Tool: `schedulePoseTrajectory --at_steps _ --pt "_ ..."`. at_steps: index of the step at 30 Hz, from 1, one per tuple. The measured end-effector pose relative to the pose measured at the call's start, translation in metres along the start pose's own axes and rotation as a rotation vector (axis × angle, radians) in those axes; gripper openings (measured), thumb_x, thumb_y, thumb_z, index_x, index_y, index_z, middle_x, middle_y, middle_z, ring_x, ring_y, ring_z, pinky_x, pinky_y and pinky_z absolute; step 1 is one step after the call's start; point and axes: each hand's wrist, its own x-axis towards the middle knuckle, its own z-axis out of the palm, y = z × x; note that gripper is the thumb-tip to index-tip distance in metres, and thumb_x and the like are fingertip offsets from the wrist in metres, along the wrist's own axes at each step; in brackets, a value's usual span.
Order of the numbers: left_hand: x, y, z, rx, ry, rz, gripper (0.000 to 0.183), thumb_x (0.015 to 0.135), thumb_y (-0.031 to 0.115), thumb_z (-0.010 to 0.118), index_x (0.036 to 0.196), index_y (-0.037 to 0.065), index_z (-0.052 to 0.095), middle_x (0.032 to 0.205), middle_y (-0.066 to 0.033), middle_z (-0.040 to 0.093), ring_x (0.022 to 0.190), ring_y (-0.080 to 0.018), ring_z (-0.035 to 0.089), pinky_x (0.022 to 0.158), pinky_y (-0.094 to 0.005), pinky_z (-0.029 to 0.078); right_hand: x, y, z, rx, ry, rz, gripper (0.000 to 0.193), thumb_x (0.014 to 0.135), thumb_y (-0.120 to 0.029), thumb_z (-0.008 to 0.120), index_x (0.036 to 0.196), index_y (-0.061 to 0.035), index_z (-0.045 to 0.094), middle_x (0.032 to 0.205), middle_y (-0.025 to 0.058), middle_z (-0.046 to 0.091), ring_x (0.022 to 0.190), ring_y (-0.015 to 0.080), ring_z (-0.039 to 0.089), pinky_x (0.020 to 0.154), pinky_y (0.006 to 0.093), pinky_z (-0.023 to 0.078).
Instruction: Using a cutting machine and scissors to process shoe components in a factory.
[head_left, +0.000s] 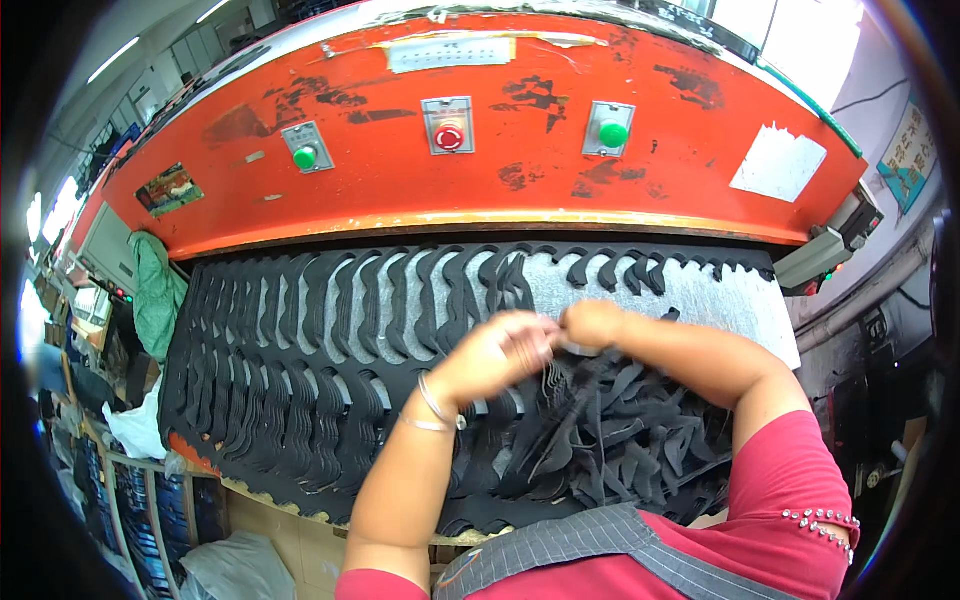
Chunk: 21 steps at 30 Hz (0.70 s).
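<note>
The person's left hand (505, 350) and right hand (595, 325) meet over the heap of loose black strips (640, 440), on the right half of the press bed (745, 310). The right fingers curl into a fist, though from here I can't tell what that grip closes on; the left is blurred, so I can't tell whether its grip is open or closed. To do this well, I'd take a few strips at a time, pinch them near one end and draw them out gently, since tangled ones would likely drag their neighbours. I'd also stay clear of the wavy black stacks (345, 300) lying in two rows to the left; they look easy to knock askew.

The bed is grey metal, partly bare beyond the heap. Behind it rises the scuffed orange press front (380, 185), with a red button (450, 137) between two green buttons (613, 134). A green cloth (160, 295) hangs at the left, a white bag (137, 425) below it.
</note>
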Motion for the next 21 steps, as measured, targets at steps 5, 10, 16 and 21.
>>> schedulePoseTrajectory --at_steps 5,10,16,21 --pt "0.068 -0.064 -0.029 0.567 0.697 -0.517 0.066 0.077 0.037 0.066 0.12 -0.008 0.046 0.117 -0.0286 0.051 0.11 -0.0378 0.052 0.092 -0.0388 0.042 -0.06 -0.009 -0.005 -0.186 -0.084 -0.041 0.076 0.071 -0.075 0.049 0.095 -0.0052 0.068 0.093 0.0171 0.066 0.092 0.0335 0.063 0.078 0.0405 0.05" --pt "0.072 -0.102 -0.03 0.494 0.78 -0.561 0.04 0.083 0.036 0.061 0.096 -0.002 0.056 0.076 -0.0089 0.061 0.065 -0.0195 0.058 0.061 -0.0303 0.047 -0.091 0.029 -0.067 -0.479 -0.025 0.286 0.082 0.067 -0.078 0.049 0.096 -0.0036 0.066 0.089 0.0147 0.067 0.089 0.0299 0.065 0.075 0.0385 0.05" --pt "0.059 -0.09 -0.02 -0.181 0.782 -0.544 0.037 0.092 0.042 0.047 0.079 0.008 0.052 0.057 0.003 0.044 0.048 -0.0085 0.04 0.046 -0.0245 0.032 -0.054 0.054 -0.082 -0.052 -0.076 0.056 0.096 0.074 -0.082 0.031 0.118 -0.0006 0.056 0.113 0.0241 0.058 0.111 0.036 0.053 0.092 0.0456 0.041" --pt "0.058 -0.065 -0.01 0.772 0.826 -0.35 0.034 0.09 0.029 0.044 0.089 -0.004 0.052 0.091 -0.0313 0.06 0.085 -0.0477 0.057 0.076 -0.052 0.044 0.036 0.031 -0.073 0.026 -0.521 0.111 0.113 0.063 -0.092 0.022 0.128 -0.0033 0.049 0.112 0.0253 0.055 0.105 0.0328 0.054 0.088 0.0467 0.044"
